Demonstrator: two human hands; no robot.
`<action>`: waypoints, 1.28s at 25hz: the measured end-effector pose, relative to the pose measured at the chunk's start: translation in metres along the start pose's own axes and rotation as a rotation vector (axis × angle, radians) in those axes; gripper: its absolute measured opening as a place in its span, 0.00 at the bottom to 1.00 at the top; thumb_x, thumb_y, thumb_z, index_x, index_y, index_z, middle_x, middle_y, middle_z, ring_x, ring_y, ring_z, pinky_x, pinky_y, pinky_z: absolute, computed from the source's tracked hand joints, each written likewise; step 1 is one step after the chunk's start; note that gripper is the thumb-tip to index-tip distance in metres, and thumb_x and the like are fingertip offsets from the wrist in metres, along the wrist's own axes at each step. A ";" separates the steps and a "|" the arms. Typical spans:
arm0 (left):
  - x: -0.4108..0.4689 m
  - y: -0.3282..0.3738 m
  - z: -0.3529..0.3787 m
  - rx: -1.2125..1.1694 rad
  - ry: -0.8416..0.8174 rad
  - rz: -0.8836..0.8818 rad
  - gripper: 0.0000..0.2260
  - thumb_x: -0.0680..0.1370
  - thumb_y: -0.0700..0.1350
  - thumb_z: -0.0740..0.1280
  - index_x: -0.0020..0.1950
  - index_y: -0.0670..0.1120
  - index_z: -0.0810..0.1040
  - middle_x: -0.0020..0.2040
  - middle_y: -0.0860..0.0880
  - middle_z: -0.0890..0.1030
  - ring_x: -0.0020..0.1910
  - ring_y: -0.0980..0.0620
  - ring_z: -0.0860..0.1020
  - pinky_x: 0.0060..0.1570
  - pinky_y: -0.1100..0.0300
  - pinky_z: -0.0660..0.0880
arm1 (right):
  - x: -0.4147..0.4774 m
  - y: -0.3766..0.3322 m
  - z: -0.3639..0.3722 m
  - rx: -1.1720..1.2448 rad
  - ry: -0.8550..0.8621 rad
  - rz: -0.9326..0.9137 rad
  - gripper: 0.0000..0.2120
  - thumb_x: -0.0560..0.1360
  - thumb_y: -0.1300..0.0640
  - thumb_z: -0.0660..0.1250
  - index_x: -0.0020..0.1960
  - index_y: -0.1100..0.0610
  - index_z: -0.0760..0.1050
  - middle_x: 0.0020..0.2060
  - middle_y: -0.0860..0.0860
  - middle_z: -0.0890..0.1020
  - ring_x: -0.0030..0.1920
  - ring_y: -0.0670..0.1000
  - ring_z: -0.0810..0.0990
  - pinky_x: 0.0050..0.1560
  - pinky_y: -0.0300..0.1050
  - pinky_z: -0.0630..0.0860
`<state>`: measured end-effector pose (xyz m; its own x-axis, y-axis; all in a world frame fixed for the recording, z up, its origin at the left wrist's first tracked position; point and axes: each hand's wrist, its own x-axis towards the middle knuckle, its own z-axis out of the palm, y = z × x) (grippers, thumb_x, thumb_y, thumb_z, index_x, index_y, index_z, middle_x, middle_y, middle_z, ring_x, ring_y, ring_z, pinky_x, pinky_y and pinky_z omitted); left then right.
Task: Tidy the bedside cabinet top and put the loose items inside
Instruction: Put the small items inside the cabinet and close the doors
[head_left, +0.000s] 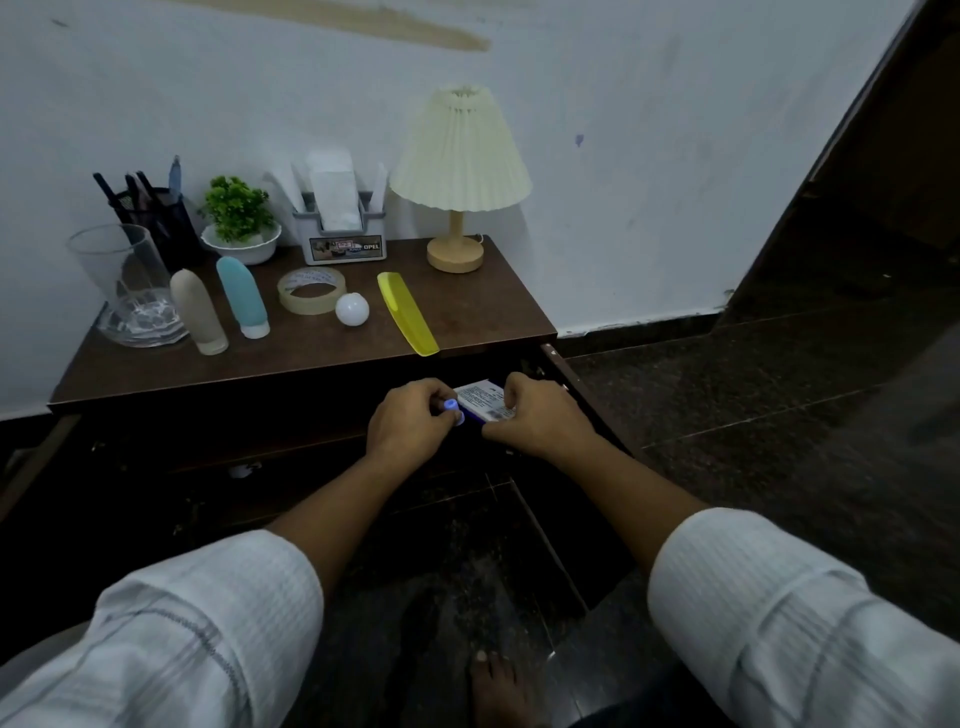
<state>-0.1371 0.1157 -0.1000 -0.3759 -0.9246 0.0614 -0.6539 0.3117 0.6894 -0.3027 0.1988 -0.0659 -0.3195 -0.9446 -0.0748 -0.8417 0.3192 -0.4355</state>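
Note:
The dark wooden cabinet top (467, 312) carries a yellow comb (406, 313), a white ball (352, 308), a roll of tape (310, 291), a blue squeeze bottle (242, 297) and a beige squeeze bottle (198, 312). Below its front edge the drawer (563, 374) stands pulled out. Over the drawer, my left hand (410, 423) grips a small item with blue-white round caps (454, 410). My right hand (540, 415) holds a white and blue printed box (485, 402) beside it.
At the back of the top stand a cream lamp (460, 171), a grey organiser with papers (340, 223), a small potted plant (239, 218), a mesh pen holder (156, 218) and a glass vase (127, 286). A white wall rises behind; dark stone floor lies right. My bare foot (498, 686) is below.

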 end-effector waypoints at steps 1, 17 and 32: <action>0.005 -0.005 0.004 -0.002 0.001 -0.014 0.07 0.74 0.51 0.74 0.51 0.55 0.83 0.45 0.57 0.83 0.47 0.54 0.81 0.45 0.55 0.79 | 0.007 0.000 0.010 -0.007 0.009 -0.003 0.21 0.65 0.40 0.72 0.46 0.51 0.67 0.52 0.54 0.82 0.52 0.56 0.81 0.44 0.55 0.82; 0.088 -0.067 0.073 0.016 0.026 -0.125 0.10 0.75 0.48 0.71 0.56 0.54 0.84 0.54 0.50 0.86 0.53 0.45 0.83 0.54 0.52 0.79 | 0.099 0.025 0.106 -0.146 0.096 0.120 0.33 0.70 0.42 0.70 0.70 0.57 0.68 0.62 0.61 0.72 0.61 0.65 0.74 0.52 0.53 0.76; 0.100 -0.082 0.092 -0.010 0.053 -0.100 0.13 0.77 0.47 0.70 0.61 0.53 0.83 0.57 0.49 0.86 0.57 0.45 0.83 0.56 0.53 0.79 | 0.079 0.047 0.139 -0.330 0.121 -0.235 0.25 0.74 0.50 0.65 0.68 0.59 0.70 0.66 0.59 0.73 0.66 0.62 0.71 0.60 0.56 0.77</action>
<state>-0.1807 0.0180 -0.2169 -0.2741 -0.9612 0.0301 -0.6798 0.2158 0.7010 -0.3070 0.1285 -0.2166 -0.1348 -0.9851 0.1069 -0.9857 0.1222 -0.1164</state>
